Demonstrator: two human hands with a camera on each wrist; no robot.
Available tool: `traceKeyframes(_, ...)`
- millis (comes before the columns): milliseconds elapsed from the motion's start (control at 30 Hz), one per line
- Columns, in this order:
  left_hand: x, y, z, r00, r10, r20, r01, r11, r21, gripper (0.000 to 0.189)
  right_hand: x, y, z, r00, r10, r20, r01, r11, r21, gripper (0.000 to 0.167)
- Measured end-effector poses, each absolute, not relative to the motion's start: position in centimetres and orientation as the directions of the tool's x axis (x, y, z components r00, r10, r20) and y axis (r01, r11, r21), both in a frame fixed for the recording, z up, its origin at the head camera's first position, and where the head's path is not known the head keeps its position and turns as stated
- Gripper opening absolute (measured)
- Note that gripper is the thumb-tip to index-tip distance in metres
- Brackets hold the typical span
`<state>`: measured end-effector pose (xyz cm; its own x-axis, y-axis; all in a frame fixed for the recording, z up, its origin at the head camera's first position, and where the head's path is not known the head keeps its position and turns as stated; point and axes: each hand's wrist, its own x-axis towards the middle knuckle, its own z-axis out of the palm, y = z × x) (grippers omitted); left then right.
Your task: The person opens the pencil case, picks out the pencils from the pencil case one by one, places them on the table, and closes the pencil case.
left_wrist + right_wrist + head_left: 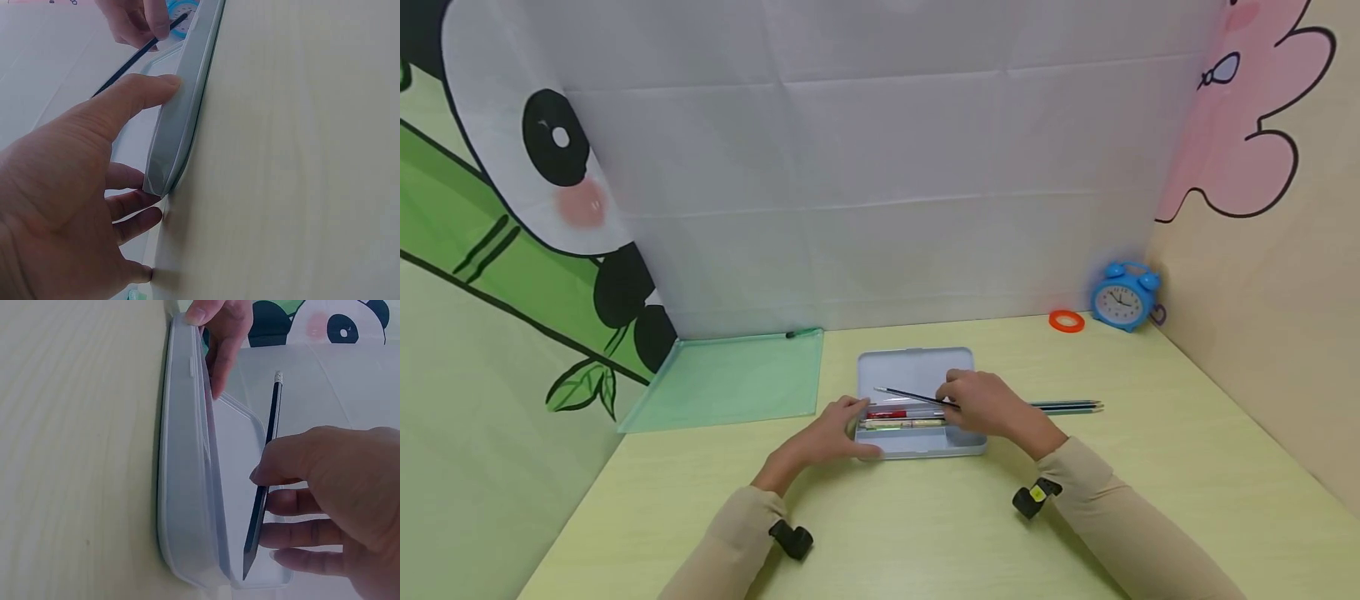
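An open light-grey pencil case (916,362) lies on the table with its lid folded back. Inside are several pens (902,423), one with a red part. My left hand (831,433) holds the left end of the case. In the left wrist view its thumb (150,90) presses the front wall and its fingers spread round the corner. Over the case, my right hand (985,404) pinches a dark pencil (272,412) between thumb and fingers. The pencil's pale end points left and its sharpened tip slants down toward the case in the right wrist view.
Several dark pencils (1067,407) lie on the table right of the case. A green zip pouch (737,379) is at the left. Toward the back right sit an orange ring (1066,322) and a blue alarm clock (1122,298). A white cloth (887,167) hangs behind the table.
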<state>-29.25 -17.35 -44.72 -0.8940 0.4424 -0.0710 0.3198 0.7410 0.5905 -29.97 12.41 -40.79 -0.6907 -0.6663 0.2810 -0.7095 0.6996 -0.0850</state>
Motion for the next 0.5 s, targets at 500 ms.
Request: traceKeyframes(500, -29.2, -17.3, -44.6, -0.9, 0.429, -0.08, 0.305, 0.75, 0.587, 0.1, -29.9, 13.0, -39.0, -0.725, -0.652, 0.221, -0.688, 0.7, -0.191, 0.029)
